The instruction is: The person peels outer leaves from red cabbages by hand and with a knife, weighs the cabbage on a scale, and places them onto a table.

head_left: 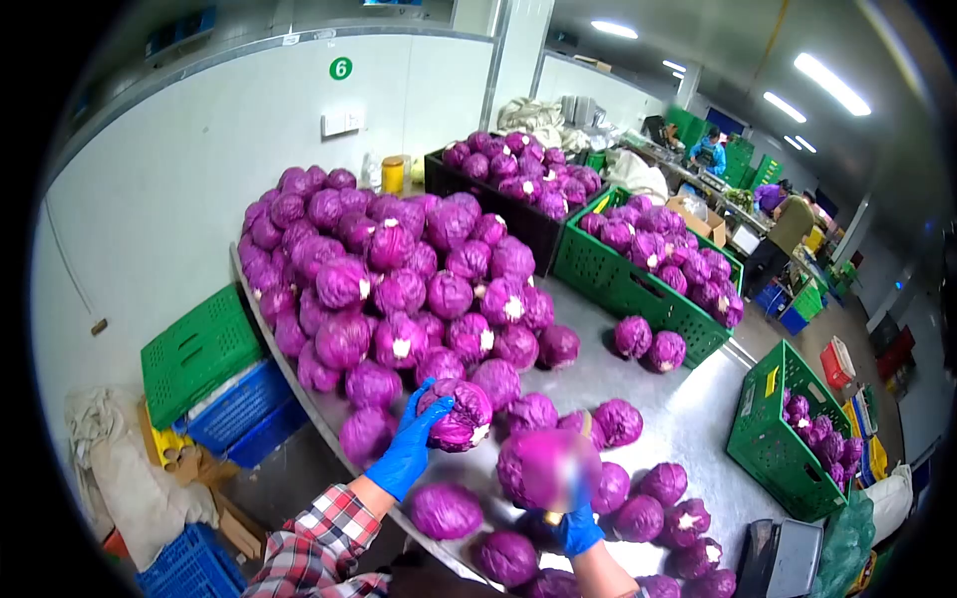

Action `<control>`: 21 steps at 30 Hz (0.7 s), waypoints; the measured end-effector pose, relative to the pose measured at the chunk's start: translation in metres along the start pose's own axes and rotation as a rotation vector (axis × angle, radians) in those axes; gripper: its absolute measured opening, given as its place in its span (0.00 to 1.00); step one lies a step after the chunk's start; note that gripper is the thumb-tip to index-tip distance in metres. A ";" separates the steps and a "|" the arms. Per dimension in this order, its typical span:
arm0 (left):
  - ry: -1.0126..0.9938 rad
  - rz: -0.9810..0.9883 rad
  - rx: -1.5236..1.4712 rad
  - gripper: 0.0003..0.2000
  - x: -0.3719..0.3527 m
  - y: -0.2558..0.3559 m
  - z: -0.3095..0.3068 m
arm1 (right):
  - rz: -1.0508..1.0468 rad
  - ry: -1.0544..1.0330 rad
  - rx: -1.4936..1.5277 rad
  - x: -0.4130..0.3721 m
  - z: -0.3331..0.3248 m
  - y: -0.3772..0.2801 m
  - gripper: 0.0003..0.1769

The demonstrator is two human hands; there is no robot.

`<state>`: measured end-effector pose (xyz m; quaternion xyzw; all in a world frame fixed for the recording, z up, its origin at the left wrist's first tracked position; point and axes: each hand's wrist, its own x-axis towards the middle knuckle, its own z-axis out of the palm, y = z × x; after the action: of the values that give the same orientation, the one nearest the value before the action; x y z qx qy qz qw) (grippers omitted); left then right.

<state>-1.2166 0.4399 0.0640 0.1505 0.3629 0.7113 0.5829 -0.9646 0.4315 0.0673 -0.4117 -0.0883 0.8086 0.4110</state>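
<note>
My left hand (pixel 407 448), in a blue glove, is closed around a red cabbage (pixel 459 414) over the near side of the metal table (pixel 588 384). Its pale cut stem faces right. Lower down, my right hand (pixel 578 528), also blue-gloved, has its fingers wrapped round a tool with a yellow handle (pixel 553 517). A smear hides the tool's upper part, so I cannot tell its kind. Just beyond it is a larger purple cabbage (pixel 528 466), partly blurred. Another cabbage (pixel 446 510) lies on the table between my two forearms.
A big heap of cabbages (pixel 399 289) covers the table's left side. A black crate (pixel 488 204) and a green crate (pixel 638 279), both full of cabbages, stand at the back. Another green crate (pixel 788 439) is at right, near a dark bin (pixel 783 558). People work far back.
</note>
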 end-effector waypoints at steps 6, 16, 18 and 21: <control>-0.107 0.970 1.065 0.44 0.122 0.063 0.003 | 0.073 -0.361 -0.030 0.163 0.038 -0.020 0.29; -0.259 1.030 1.377 0.34 0.239 0.070 -0.023 | -0.196 -0.356 -0.087 0.154 0.092 0.007 0.31; -0.489 0.930 1.450 0.26 0.251 0.079 -0.027 | -0.251 -0.353 -0.184 0.111 0.086 -0.002 0.31; -0.462 0.871 1.670 0.23 0.254 0.080 -0.023 | -0.504 -0.291 -0.275 0.042 0.040 -0.018 0.24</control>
<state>-1.3588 0.6659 0.0504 0.7731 0.5402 0.3310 0.0307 -0.9968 0.4823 0.0764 -0.3084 -0.3540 0.7122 0.5218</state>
